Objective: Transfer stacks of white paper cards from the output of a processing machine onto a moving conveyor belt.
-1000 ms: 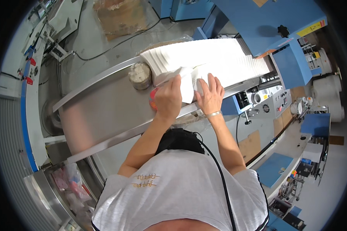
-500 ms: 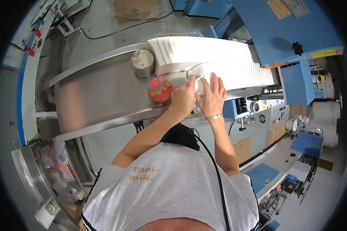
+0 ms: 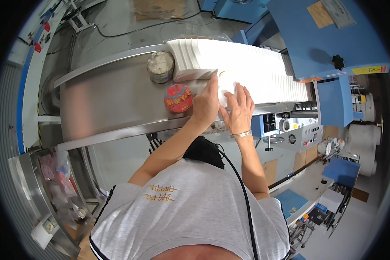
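Two rows of white, folded-looking sheets or packets stand on edge along a metal table, a far row (image 3: pixel 229 56) and a near row (image 3: pixel 273 86). At the left end of the near row, my left hand (image 3: pixel 206 102) touches the end piece with its fingers stretched out. Just right of it, my right hand (image 3: pixel 239 110) rests on top of the near row, fingers apart. Glare hides the edges of the single pieces under my fingers. A round red tub or lid (image 3: pixel 178 98) lies beside my left hand. Behind it stands a short round container (image 3: pixel 160 67) with pale contents.
The metal table (image 3: pixel 99 104) has raised rails along its long sides. A blue machine (image 3: pixel 325 43) with a black knob stands at the rows' right end. A cable (image 3: pixel 242 186) runs down my front. Plastic bags (image 3: pixel 65 182) lie in a lower-left bin.
My left fingers have straightened and reach slightly farther up against the end of the near row. My right hand stays nearly in place. The view has shifted a little.
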The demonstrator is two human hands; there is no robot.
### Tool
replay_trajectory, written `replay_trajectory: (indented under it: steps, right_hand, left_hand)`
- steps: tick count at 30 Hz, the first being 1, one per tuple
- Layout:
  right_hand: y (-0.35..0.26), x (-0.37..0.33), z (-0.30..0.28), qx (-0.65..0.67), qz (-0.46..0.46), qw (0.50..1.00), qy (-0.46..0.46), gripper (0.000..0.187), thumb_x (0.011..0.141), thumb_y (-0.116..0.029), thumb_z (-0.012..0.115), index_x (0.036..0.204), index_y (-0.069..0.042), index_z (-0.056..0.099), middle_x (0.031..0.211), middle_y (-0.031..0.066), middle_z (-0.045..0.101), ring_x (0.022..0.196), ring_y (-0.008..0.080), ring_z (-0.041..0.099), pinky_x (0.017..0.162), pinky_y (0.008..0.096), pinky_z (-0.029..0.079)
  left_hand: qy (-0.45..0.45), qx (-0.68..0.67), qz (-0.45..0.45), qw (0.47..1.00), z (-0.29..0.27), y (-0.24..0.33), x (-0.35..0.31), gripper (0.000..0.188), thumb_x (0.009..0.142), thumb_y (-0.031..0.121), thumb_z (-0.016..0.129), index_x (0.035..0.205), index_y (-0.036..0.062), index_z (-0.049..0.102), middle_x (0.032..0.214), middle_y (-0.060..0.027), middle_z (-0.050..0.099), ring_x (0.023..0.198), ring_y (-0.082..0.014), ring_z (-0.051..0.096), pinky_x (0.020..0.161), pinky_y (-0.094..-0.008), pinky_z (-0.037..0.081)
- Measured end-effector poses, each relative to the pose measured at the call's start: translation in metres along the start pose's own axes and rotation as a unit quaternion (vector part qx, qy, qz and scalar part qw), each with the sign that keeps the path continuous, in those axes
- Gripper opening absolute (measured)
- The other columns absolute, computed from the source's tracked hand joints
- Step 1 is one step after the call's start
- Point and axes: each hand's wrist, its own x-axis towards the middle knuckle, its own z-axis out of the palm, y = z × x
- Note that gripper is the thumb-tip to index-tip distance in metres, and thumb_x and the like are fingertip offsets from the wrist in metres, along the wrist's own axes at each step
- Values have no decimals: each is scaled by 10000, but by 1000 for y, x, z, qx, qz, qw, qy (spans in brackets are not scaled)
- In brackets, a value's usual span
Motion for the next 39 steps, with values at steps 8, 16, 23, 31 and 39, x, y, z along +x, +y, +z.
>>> replay_trajectory:
  steps: [8,16,23,31,39]
  right_hand:
    - [4,1,-3,-4,-14,1000,-14,418,673,-177,745,1059,-87,615,1379,188,414,1262,383,378,993,480,316]
    - [-5,5,-5,4,-1,1000,27,358,755,-353,717,906,-36,647,1291,214,493,1204,369,436,966,466,325]
    - [-13,13,1,-21,33,998,50,217,797,-262,681,795,-45,679,1194,187,585,1161,339,500,957,445,350]
    - [-9,16,5,-41,45,994,88,145,779,-178,651,783,-36,682,1153,135,612,1099,294,535,921,423,374]
    - [-11,20,5,-76,-2,993,87,101,757,-136,672,792,-42,676,1130,114,620,1072,276,548,898,404,386]
  left_hand:
    - [-52,-195,-113,973,12,2,-11,381,924,145,464,1263,-25,435,943,-215,635,797,-380,629,683,-421,497]
    - [-125,-462,-490,728,9,-21,6,332,975,252,375,1184,23,493,808,-54,563,671,-134,553,525,-288,441]
    - [-105,-567,-463,673,16,-26,1,418,975,360,394,1296,92,422,1170,-52,499,961,-155,507,811,-385,411]
    - [-32,-150,-30,988,-38,-12,-32,468,821,234,625,1232,40,512,1172,-200,555,1111,-323,521,917,-409,416]
    - [-66,26,-119,990,-72,-58,-22,746,688,334,752,1326,125,425,1273,-189,443,1159,-379,437,911,-509,389]
